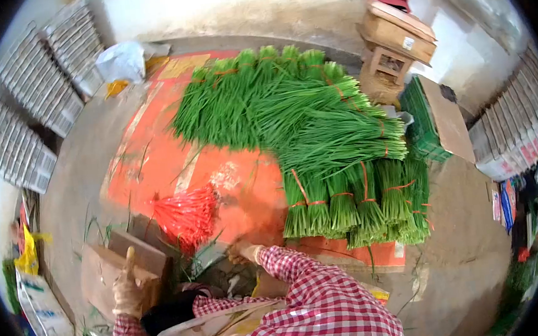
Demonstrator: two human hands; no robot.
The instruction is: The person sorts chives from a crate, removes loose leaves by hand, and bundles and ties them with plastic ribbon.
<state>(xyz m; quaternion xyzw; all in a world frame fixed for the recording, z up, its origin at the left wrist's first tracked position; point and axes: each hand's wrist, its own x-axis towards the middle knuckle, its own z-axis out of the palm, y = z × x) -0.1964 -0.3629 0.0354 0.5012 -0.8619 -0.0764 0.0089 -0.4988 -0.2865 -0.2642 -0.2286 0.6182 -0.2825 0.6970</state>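
My left hand (pixel 127 291), in a pale glove, is raised over the brown cardboard box (pixel 104 276) at lower left. One finger points up and nothing shows in the hand; the other fingers are partly hidden. At the near edge of the orange mat (pixel 252 198), my right hand (pixel 244 252), also gloved, reaches low. Its fingers are blurred, so I cannot make out a grip. Between the hands and slightly farther off lies a fanned bunch of red ties (pixel 188 218). Green chive bundles (pixel 329 125), bound with red ties, are heaped across the mat's back and right side.
Stacks of white crates or boxes (pixel 38 82) stand along the left wall, with another stack (pixel 509 124) at right. Behind the chives are a wooden stool (pixel 387 67) under a box (pixel 397 31), and a green crate (pixel 422 118). Loose leaves litter the floor.
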